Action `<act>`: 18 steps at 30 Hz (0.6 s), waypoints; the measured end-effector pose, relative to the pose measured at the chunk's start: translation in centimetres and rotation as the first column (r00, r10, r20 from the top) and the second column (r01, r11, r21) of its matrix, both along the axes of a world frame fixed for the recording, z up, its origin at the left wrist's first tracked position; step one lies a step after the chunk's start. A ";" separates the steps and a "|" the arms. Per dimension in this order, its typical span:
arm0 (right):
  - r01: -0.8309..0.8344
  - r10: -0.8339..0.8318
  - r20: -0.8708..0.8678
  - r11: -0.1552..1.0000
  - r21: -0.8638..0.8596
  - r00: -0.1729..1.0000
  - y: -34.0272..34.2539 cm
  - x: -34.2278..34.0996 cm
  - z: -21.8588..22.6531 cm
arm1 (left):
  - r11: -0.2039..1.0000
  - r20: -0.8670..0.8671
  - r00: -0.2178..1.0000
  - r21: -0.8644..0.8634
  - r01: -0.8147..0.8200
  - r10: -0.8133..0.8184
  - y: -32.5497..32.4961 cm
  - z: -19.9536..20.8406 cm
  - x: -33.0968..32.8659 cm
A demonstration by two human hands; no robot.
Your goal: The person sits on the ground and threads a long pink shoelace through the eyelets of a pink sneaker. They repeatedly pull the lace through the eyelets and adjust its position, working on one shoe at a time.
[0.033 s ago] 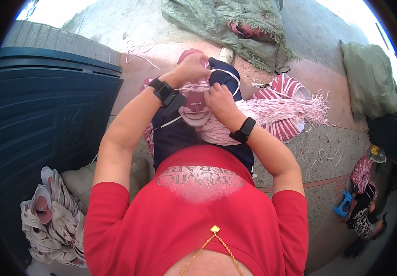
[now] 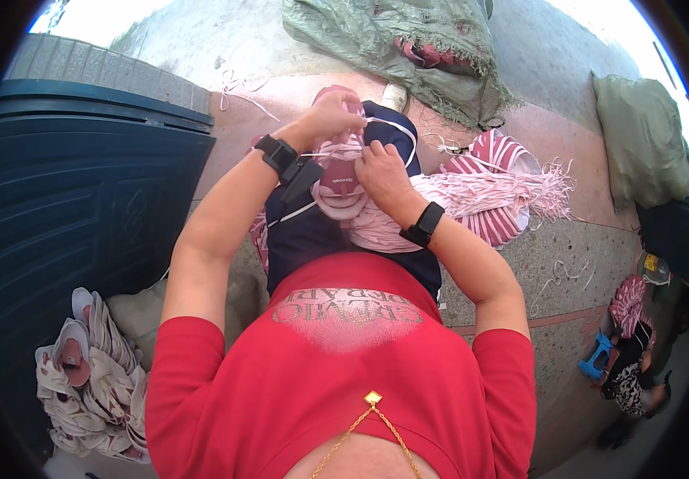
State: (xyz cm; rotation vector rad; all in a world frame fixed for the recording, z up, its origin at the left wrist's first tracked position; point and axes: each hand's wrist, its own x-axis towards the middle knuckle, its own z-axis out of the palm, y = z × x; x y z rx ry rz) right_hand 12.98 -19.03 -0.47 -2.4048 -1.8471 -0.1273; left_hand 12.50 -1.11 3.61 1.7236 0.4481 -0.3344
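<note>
A pink and white shoe lies across my lap, its dark pink insole facing up. My left hand is over the shoe's far end, fingers pinched on a white shoelace that loops out to the right over my dark trousers. Beside the shoe's opening, my right hand has its fingers closed at the lacing, also on a lace; the exact grip is partly hidden. A thick bundle of pale pink laces stretches from my lap to the right, over pink-and-white striped pieces.
A large green woven sack lies ahead, with another sack at the far right. White shoes are piled at lower left, near a dark blue door. A person and a blue stool are at right.
</note>
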 end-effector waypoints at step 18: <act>0.496 0.665 -0.481 0.187 0.848 0.571 -4.7 4.7 20.3 | 0.713 0.201 0.939 0.698 0.063 -0.279 -2.4 -2.5 -1.7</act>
